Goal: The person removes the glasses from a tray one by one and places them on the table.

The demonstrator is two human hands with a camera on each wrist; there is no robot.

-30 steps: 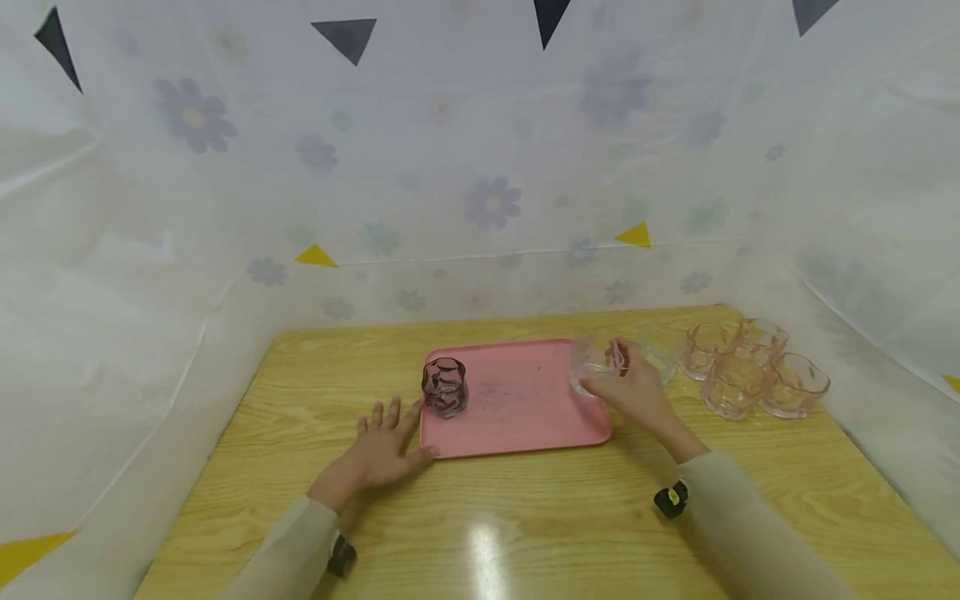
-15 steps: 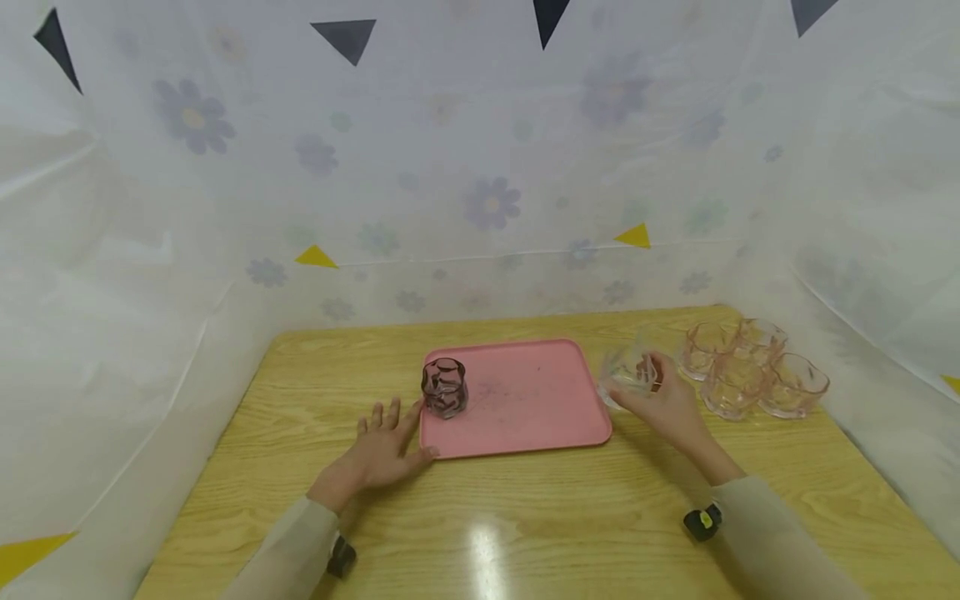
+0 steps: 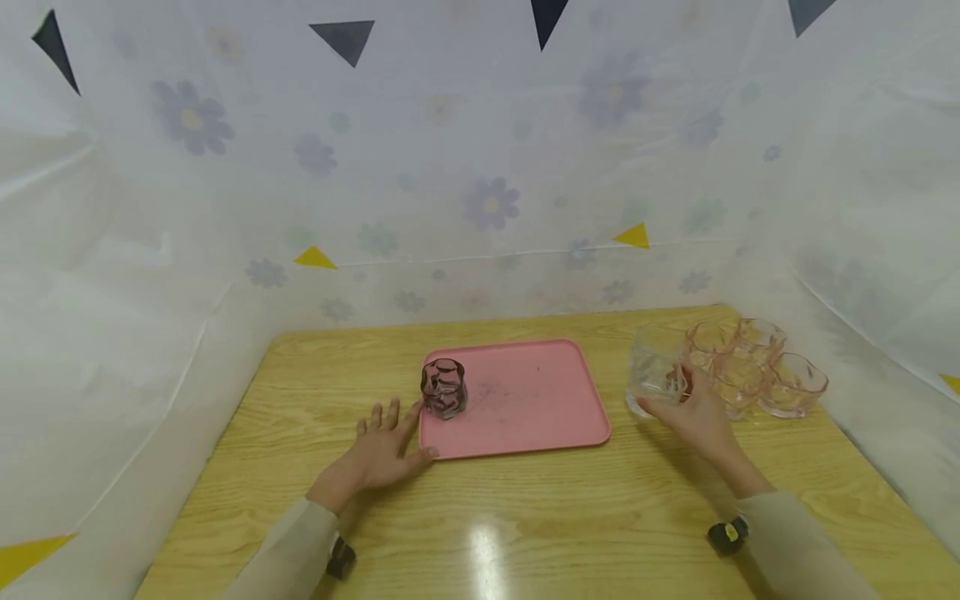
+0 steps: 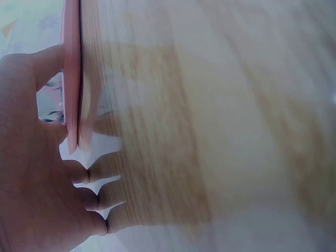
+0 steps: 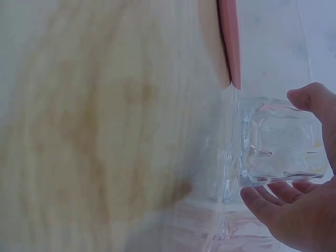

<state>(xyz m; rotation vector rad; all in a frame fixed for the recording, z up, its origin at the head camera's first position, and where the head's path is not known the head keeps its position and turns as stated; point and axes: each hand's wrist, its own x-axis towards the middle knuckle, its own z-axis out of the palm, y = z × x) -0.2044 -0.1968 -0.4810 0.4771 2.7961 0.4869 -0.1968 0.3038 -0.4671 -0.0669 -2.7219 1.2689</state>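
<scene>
My right hand (image 3: 699, 414) grips a clear glass (image 3: 649, 385) right of the pink tray (image 3: 525, 425), its thumb on one side and fingers on the other. In the right wrist view the clear glass (image 5: 283, 139) stays upright at the table surface; whether its base touches is hard to tell. Another clear glass (image 3: 662, 335) shows partly behind it. My left hand (image 3: 378, 450) lies with spread fingers at the tray's left edge, thumb at the near corner. On the tray's left part stands a smoky purple glass (image 3: 445, 388), close to my left fingertips.
Several pink-tinted glasses (image 3: 793, 385) stand in a cluster at the table's right, just beyond my right hand. Translucent white sheeting (image 3: 480, 283) with flowers closes off the back and sides of the wooden table (image 3: 420, 525).
My right hand has carried the clear glass rightward, from over the tray's right edge to beside the pink-tinted glasses. My left hand and the smoky glass have stayed put.
</scene>
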